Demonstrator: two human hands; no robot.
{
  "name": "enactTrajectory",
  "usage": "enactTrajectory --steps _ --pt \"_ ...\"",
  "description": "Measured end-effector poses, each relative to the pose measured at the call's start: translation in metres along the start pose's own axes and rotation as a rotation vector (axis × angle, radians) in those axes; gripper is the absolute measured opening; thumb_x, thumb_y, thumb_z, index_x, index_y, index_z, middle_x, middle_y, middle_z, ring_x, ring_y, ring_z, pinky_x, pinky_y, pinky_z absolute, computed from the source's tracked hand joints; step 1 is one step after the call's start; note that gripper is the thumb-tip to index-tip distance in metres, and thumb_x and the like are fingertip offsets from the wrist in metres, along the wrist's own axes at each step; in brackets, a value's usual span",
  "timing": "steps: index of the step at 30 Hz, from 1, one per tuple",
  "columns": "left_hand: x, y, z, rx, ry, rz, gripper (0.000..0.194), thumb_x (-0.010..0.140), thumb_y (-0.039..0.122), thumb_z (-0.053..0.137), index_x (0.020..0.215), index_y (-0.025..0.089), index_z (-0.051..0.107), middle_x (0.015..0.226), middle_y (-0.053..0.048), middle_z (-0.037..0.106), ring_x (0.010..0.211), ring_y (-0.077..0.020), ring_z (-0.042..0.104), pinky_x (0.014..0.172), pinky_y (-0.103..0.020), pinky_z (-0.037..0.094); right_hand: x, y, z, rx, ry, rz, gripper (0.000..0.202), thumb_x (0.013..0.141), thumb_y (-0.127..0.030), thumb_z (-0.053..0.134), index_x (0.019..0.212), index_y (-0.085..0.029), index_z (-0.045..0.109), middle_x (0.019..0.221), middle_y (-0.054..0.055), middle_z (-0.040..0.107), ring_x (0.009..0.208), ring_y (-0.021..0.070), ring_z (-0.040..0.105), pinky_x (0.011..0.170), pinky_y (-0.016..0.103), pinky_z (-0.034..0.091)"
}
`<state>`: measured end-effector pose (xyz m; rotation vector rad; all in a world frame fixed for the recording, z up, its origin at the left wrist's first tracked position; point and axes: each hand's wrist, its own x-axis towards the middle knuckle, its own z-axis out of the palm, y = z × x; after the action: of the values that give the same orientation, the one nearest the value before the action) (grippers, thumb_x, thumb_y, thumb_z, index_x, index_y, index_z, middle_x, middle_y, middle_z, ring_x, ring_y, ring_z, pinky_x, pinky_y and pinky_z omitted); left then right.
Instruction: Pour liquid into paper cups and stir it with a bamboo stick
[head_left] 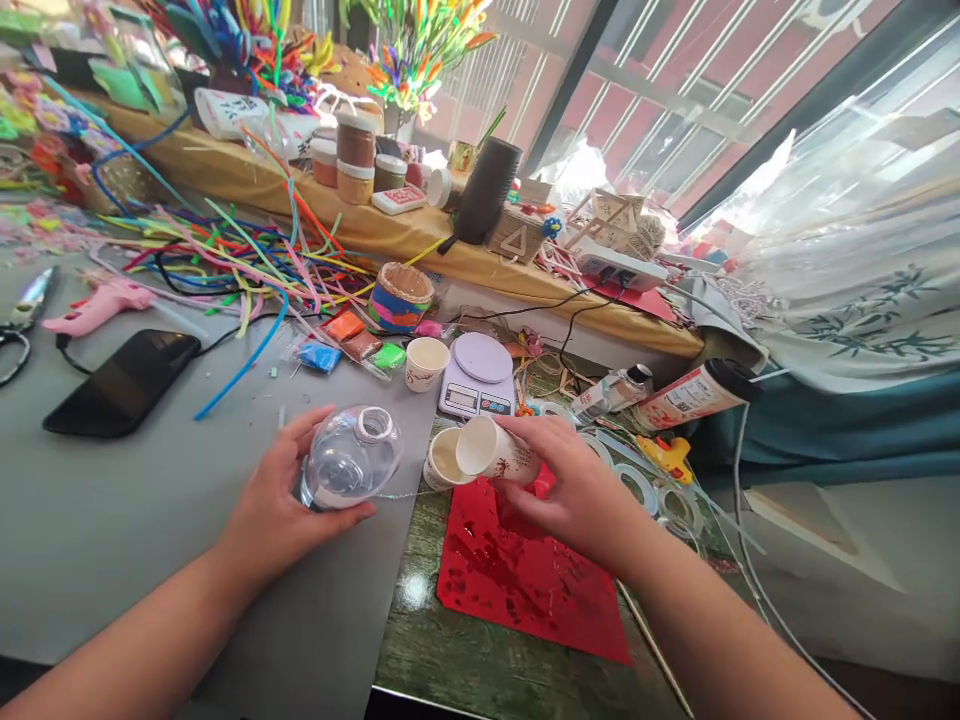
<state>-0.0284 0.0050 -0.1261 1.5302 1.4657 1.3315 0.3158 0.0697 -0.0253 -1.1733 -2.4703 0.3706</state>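
Daylight from a barred window point(660, 60) falls across a cluttered tabletop point(465, 670), grey on one side and dark green on the other, with a white and lilac kitchen scale point(480, 370) standing near its back edge. To the left of the scale and nearer the wearer, the left hand point(274, 515) holds a clear bottle point(352, 455), its fingers spread around the rounded body and the open mouth turned upward. Just in front of the scale, the right hand point(570, 475) has its fingers closed around a tilted paper cup point(515, 458), whose mouth faces left over an upright cup point(439, 475); whether those two cups touch, I cannot tell. Another printed cup point(425, 370) stands just beside the scale on its left, and beyond that lie small coloured packets point(360, 345) and a painted pot point(402, 300). Nearer the wearer than the scale, a red sheet point(525, 590) lies flat, marked with dark, shiny wet spots. Well to the left of the scale are a black phone point(124, 382), a pink glue gun point(101, 305) and a tangle of fuzzy stems point(262, 262). Rolls of tape point(636, 487) lie to its right, near a large lidded cup point(686, 397). Behind the scale, a cloth-covered ledge point(420, 232) carries lidded jars point(355, 150) and a black stack of cups point(487, 190).
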Motion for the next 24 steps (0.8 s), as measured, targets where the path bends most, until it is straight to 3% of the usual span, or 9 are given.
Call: enactTrajectory --steps 4,8,16,19,24 --pt "0.0 0.003 0.0 0.197 -0.019 0.015 0.095 0.074 0.064 0.097 0.153 0.031 0.056 0.146 -0.012 0.077 0.134 -0.0391 0.077 0.115 -0.059 0.064 -0.016 -0.005 0.02 0.142 0.172 0.075 0.058 0.093 -0.022 0.073 0.15 -0.029 0.065 0.137 0.011 0.08 0.126 0.0349 0.072 0.113 0.058 0.058" --pt "0.006 0.021 -0.002 0.362 -0.048 0.088 0.09 0.074 0.068 0.094 0.151 0.033 0.061 0.144 -0.01 0.079 0.128 -0.0396 0.079 0.112 -0.06 0.065 -0.032 -0.013 0.034 0.34 0.286 0.209 0.058 0.094 -0.027 0.075 0.15 -0.03 0.064 0.145 0.011 0.076 0.132 0.0339 0.072 0.113 0.055 0.059" --pt "0.022 0.06 -0.005 0.577 -0.187 0.332 0.078 0.082 0.06 0.09 0.15 0.032 0.065 0.139 -0.008 0.082 0.124 -0.0365 0.081 0.108 -0.054 0.067 -0.057 -0.025 0.067 0.679 0.289 0.36 0.065 0.09 -0.031 0.078 0.152 -0.025 0.06 0.154 0.015 0.072 0.143 0.0351 0.069 0.123 0.058 0.055" --pt "0.025 0.069 -0.006 0.671 -0.222 0.45 0.074 0.085 0.057 0.089 0.151 0.034 0.066 0.137 -0.007 0.083 0.123 -0.0366 0.081 0.107 -0.051 0.066 -0.063 -0.026 0.077 0.71 0.315 0.366 0.073 0.087 -0.03 0.08 0.157 -0.025 0.059 0.159 0.015 0.07 0.148 0.0367 0.066 0.127 0.061 0.051" --pt "0.027 0.083 -0.007 0.807 -0.257 0.583 0.071 0.09 0.058 0.086 0.153 0.034 0.065 0.139 -0.008 0.082 0.125 -0.0357 0.08 0.106 -0.046 0.063 -0.067 -0.027 0.082 0.731 0.364 0.336 0.068 0.088 -0.027 0.081 0.153 -0.026 0.062 0.154 0.015 0.073 0.144 0.0357 0.069 0.124 0.058 0.054"
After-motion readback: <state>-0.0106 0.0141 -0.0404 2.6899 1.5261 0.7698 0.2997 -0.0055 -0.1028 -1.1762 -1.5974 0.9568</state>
